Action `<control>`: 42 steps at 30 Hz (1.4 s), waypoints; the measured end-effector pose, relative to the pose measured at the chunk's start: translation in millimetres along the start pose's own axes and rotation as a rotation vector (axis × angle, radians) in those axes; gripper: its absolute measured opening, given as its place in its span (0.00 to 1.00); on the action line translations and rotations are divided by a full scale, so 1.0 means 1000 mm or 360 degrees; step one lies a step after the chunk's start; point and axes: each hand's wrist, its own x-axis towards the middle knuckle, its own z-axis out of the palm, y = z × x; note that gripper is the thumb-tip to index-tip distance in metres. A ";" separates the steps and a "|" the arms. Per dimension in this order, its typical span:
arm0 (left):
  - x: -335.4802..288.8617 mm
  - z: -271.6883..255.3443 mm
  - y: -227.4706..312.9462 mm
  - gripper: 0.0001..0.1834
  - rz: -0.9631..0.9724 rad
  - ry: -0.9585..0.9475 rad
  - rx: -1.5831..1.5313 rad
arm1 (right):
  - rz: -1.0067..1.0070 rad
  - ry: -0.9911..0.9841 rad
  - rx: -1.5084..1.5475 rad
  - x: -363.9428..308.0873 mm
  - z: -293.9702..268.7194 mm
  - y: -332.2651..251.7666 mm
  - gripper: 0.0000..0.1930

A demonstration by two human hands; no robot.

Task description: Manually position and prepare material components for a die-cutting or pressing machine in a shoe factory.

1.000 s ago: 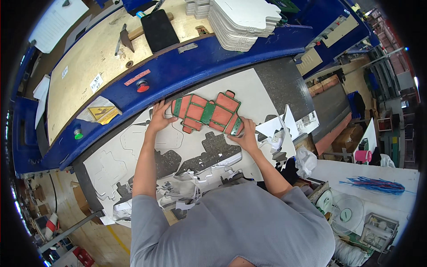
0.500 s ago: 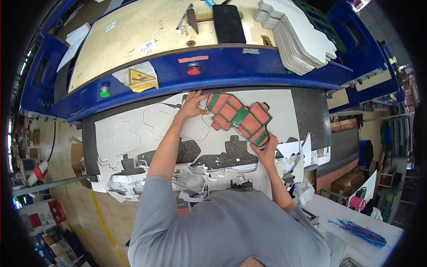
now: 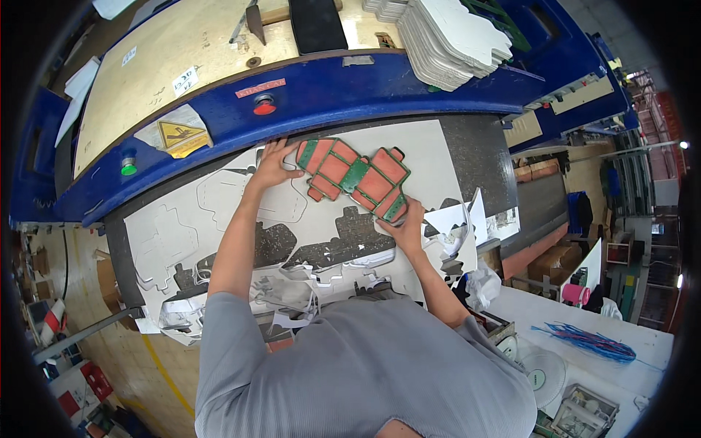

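Note:
A cutting die (image 3: pixel 356 175) with green framing and red-orange pads lies slanted on a white sheet (image 3: pixel 427 157) of board. My left hand (image 3: pixel 276 166) is at the die's upper left end, thumb and forefinger apart around the edge; the contact is partly hidden. At the lower right end, my right hand (image 3: pixel 406 225) has its fingers closed round the die's edge. Dark cut-out gaps show in the sheet below the die, and outlines of cut shapes mark its left half.
A blue press beam (image 3: pixel 314 102) with a red button (image 3: pixel 264 105) and a green button (image 3: pixel 128 166) spans the far side. On its top lie a black phone (image 3: pixel 318 25), a hammer (image 3: pixel 255 23) and stacked white cut pieces (image 3: pixel 453 44). Scraps (image 3: pixel 292 292) pile up near my body.
The view has turned and shifted, so the scene sits further left and higher. Both hands stay at the die, which keeps about the same place on the sheet.

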 end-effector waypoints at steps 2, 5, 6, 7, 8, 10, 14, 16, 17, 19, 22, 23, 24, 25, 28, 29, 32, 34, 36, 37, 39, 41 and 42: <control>0.002 -0.001 0.003 0.48 0.0016 0.0005 0.0015 | 0.0016 0.0006 -0.0012 0.001 -0.001 0.001 0.44; -0.002 0.003 -0.001 0.48 -0.0042 0.0046 0.0017 | 0.0000 0.0012 0.0005 -0.001 0.000 0.002 0.44; -0.003 0.001 -0.003 0.48 -0.0054 0.0054 0.0026 | 0.0011 0.0024 0.0029 -0.001 0.002 0.000 0.43; -0.004 0.002 -0.003 0.48 -0.0042 0.0046 0.0004 | 0.0020 0.0034 0.0055 0.000 0.004 -0.001 0.42; -0.004 0.003 -0.003 0.48 -0.0033 0.0042 -0.0017 | 0.0005 0.0027 0.0070 -0.001 0.003 -0.002 0.42; -0.004 0.005 -0.005 0.48 -0.0042 0.0066 0.0008 | 0.0042 0.0028 0.0081 -0.002 0.001 -0.004 0.42; -0.003 0.006 -0.002 0.48 -0.0012 0.0072 0.0016 | 0.0072 0.0030 0.0107 -0.004 0.000 -0.004 0.42; -0.004 0.005 -0.002 0.48 0.0016 0.0067 0.0027 | 0.0050 0.0037 0.0055 -0.003 0.001 -0.005 0.43; -0.006 0.005 -0.003 0.48 0.0007 0.0079 0.0030 | 0.0050 0.0033 0.0088 -0.004 0.002 -0.006 0.43; -0.006 0.004 -0.003 0.48 0.0019 0.0086 0.0031 | 0.0057 0.0047 0.0111 -0.003 0.003 -0.006 0.43; -0.002 0.003 0.005 0.50 -0.0034 0.0026 0.0030 | 0.0070 0.0029 0.0095 -0.004 0.001 -0.003 0.43; 0.001 0.002 0.008 0.52 -0.0061 -0.0005 0.0072 | 0.0063 0.0051 0.0093 -0.003 0.002 -0.002 0.43; 0.001 0.003 0.008 0.53 -0.0095 -0.0036 0.0117 | 0.0056 0.0067 0.0096 -0.003 0.003 -0.002 0.44; 0.002 0.005 0.003 0.55 -0.0112 -0.0013 0.0069 | 0.0061 0.0087 0.0110 -0.002 0.004 -0.002 0.43; 0.004 0.006 -0.001 0.55 -0.0187 0.0041 0.0093 | 0.0078 0.0049 0.0092 0.002 0.003 -0.003 0.43; 0.005 0.007 -0.001 0.56 -0.0209 0.0027 0.0097 | 0.0101 0.0032 0.0092 0.002 0.002 -0.005 0.43; 0.005 0.008 -0.003 0.56 -0.0227 0.0026 0.0077 | 0.0086 0.0044 0.0060 0.002 0.003 -0.005 0.43; 0.005 0.007 0.001 0.56 -0.0171 0.0072 0.0086 | 0.0091 0.0059 0.0095 0.001 0.004 -0.001 0.43; 0.005 0.007 0.002 0.55 -0.0170 0.0013 0.0042 | 0.0093 0.0079 0.0126 0.000 0.004 0.001 0.43; 0.004 0.007 0.004 0.55 -0.0167 0.0021 0.0041 | 0.0102 0.0058 0.0106 -0.001 0.004 0.000 0.43; 0.002 0.009 0.005 0.55 -0.0138 0.0072 0.0083 | 0.0107 0.0042 0.0085 -0.002 0.002 0.000 0.44; 0.001 0.010 0.005 0.55 -0.0125 0.0075 0.0081 | 0.0112 0.0039 0.0064 -0.003 0.002 0.001 0.44; 0.001 0.011 0.006 0.55 -0.0111 0.0070 0.0079 | 0.0114 0.0050 0.0059 -0.003 0.001 0.001 0.44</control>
